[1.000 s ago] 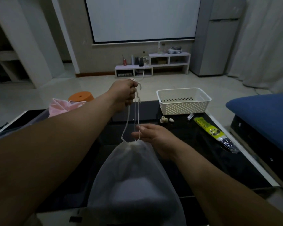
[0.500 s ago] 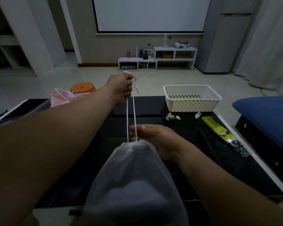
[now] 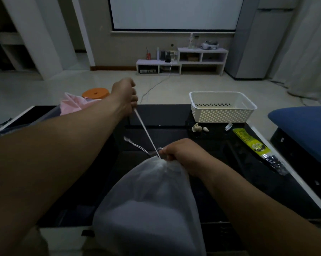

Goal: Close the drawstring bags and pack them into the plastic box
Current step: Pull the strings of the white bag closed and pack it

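The translucent white drawstring bag [image 3: 148,206] lies in front of you at the near edge of the black glossy bench [image 3: 220,163], with something pale and bulky inside. Its long axis runs from you away, and the gathered mouth points to the far side of the bench. Your right hand [image 3: 183,154] is closed around this gathered neck, the fingers [image 3: 167,154] curled tight on the fabric. From the neck the white cord [image 3: 146,133] goes taut, up and to the left, into your left hand [image 3: 125,97], which is a closed fist gripping the cord above the bench. A second loose end of cord [image 3: 135,145] lies on the bench just left of the neck.

The white perforated plastic box [image 3: 222,108] stands well apart at the far right of the bench, open side up. Near its front are small pale shells [image 3: 198,128] and a yellow-black packet [image 3: 252,143]. At the far left a pink bag [image 3: 72,104] lies beside an orange round lid [image 3: 95,93].
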Available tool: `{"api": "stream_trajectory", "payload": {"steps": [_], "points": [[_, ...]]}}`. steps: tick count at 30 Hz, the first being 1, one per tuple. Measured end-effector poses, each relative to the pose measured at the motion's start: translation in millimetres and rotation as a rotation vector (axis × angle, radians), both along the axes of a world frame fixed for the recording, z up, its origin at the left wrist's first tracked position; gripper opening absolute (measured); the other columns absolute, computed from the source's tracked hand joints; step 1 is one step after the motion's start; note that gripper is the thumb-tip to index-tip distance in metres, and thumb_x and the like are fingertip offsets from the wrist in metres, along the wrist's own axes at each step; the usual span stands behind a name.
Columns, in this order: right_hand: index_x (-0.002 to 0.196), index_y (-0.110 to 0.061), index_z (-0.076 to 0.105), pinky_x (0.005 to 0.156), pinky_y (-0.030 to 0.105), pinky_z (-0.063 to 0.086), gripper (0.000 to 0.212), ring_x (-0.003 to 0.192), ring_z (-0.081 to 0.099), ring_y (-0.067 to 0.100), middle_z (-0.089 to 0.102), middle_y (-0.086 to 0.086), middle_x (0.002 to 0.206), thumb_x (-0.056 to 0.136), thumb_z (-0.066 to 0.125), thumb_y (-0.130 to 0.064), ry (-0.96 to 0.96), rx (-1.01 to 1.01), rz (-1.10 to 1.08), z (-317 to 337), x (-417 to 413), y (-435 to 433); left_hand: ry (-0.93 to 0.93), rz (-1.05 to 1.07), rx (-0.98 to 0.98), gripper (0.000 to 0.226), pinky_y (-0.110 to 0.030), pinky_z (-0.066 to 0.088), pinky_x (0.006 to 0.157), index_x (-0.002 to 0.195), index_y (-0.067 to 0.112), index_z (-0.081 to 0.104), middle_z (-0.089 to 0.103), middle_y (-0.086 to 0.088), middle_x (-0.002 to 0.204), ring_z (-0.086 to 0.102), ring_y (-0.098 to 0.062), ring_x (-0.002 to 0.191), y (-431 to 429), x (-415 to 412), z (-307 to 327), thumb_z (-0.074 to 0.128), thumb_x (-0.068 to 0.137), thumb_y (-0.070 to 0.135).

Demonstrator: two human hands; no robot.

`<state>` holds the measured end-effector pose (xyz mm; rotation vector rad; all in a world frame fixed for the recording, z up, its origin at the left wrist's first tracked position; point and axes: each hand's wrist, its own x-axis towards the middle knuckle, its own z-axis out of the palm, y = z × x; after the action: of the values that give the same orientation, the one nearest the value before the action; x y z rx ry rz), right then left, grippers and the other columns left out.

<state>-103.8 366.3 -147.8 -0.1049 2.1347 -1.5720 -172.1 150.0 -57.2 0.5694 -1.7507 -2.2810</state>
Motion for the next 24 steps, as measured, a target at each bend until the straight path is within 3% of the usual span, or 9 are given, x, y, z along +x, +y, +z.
{"api": "stream_trajectory", "payload": {"steps": [4,9,11,13,14,16,19,21,24], "points": [[0.099,-0.016,0.084,0.095,0.042,0.056,0.021,0.086,0.068,0.015,0.08,0.009,0.096,0.1,0.067,-0.028,0.17,0.071,0.228,10.3,14.9,-6.6,0.062,-0.024,0.021,0.028,-0.027,0.016,0.046,0.074,0.02,0.038,0.03,0.002,0.059,0.024,-0.011,0.047,44.6,-4.5,25.5,0.029,0.095,0.004],[0.099,-0.02,0.083,0.073,0.019,0.05,0.025,0.071,0.064,0.0,0.074,-0.009,0.076,0.103,0.063,-0.034,0.228,0.05,0.303,18.7,17.7,-8.0,0.068,-0.038,0.028,0.027,-0.027,0.022,0.05,0.086,0.016,0.048,0.035,0.0,0.061,0.03,-0.013,0.048,68.6,-13.7,23.1,0.027,0.098,0.004],[0.095,-0.014,0.083,0.068,0.021,0.046,0.025,0.065,0.059,0.001,0.069,-0.007,0.069,0.102,0.066,-0.031,0.221,0.044,0.27,12.9,15.1,-9.0,0.002,-0.125,-0.106,0.025,-0.028,0.048,0.065,0.119,0.006,0.054,0.057,-0.007,0.08,0.059,-0.02,0.069,65.6,-16.1,5.5,0.035,0.106,0.015],[0.086,-0.015,0.082,0.068,0.022,0.046,0.023,0.06,0.058,0.001,0.066,-0.008,0.063,0.1,0.068,-0.026,0.196,0.037,0.234,6.8,12.5,-9.5,-0.19,-0.185,-0.555,0.054,-0.047,0.054,0.097,0.152,0.012,0.032,0.055,-0.013,0.122,0.062,-0.034,0.111,53.2,-12.4,-18.8,0.046,0.107,0.037],[0.08,-0.017,0.081,0.068,0.023,0.045,0.023,0.059,0.058,0.001,0.066,-0.008,0.061,0.099,0.069,-0.024,0.192,0.043,0.213,3.8,10.3,-9.7,-0.243,-0.136,-0.777,0.06,-0.05,0.052,0.099,0.153,0.014,0.03,0.05,-0.017,0.135,0.058,-0.036,0.116,44.6,-6.1,-32.4,0.051,0.104,0.043],[0.071,-0.017,0.078,0.07,0.026,0.045,0.028,0.062,0.056,0.006,0.064,-0.005,0.06,0.097,0.071,-0.02,0.193,0.044,0.18,1.6,5.9,-8.7,-0.213,-0.053,-0.975,0.046,-0.042,0.051,0.089,0.133,0.008,0.047,0.059,-0.015,0.127,0.061,-0.029,0.104,32.1,18.1,-51.9,0.055,0.103,0.041],[0.065,-0.014,0.075,0.069,0.029,0.042,0.032,0.064,0.053,0.01,0.061,0.0,0.061,0.096,0.069,-0.016,0.193,0.037,0.16,0.7,-0.1,-6.7,-0.108,-0.331,-0.936,0.028,-0.046,0.056,0.085,0.102,0.006,0.066,0.075,-0.008,0.092,0.07,-0.024,0.085,27.1,64.2,-79.3,0.055,0.104,0.032],[0.074,-0.005,0.077,0.068,0.029,0.042,0.027,0.062,0.052,0.008,0.061,0.001,0.063,0.096,0.067,-0.015,0.18,0.054,0.167,2.9,-2.7,-5.5,-0.085,-0.539,-0.893,0.021,-0.041,0.055,0.088,0.097,0.014,0.072,0.074,-0.001,0.094,0.068,-0.014,0.087,32.2,91.1,-90.5,0.056,0.103,0.026],[0.09,-0.001,0.08,0.072,0.03,0.045,0.023,0.07,0.057,0.012,0.066,0.005,0.072,0.097,0.067,-0.019,0.175,0.09,0.172,7.4,0.5,-9.0,-0.029,-0.512,-0.784,0.019,-0.033,0.051,0.093,0.107,0.026,0.071,0.072,0.007,0.104,0.066,-0.01,0.099,29.4,108.8,-99.7,0.058,0.096,0.034]]}}
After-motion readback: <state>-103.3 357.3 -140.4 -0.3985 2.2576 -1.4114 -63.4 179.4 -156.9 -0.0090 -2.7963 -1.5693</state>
